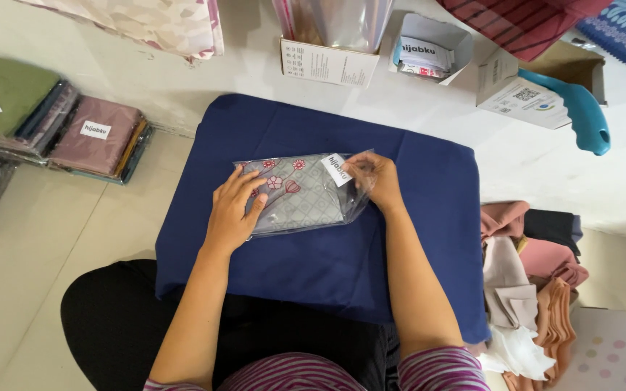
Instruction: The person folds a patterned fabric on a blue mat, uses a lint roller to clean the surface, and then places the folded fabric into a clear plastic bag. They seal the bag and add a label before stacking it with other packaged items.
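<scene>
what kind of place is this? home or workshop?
Likely a small floor-level packing spot for a clothing seller. Both hands, left hand and right hand, rest on a bagged patterned cloth on a blue board. Stacks of bagged cloths lie left, loose folded fabrics right.

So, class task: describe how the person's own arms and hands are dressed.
Both hands, left and right, are bare: no gloves, rings or watch show. The forearms are uncovered. Short sleeves end near the elbows, striped in purple, pink and white.

Blue-draped table (pixel 414 246) carries a clear-bagged folded cloth (pixel 298 194).
</scene>
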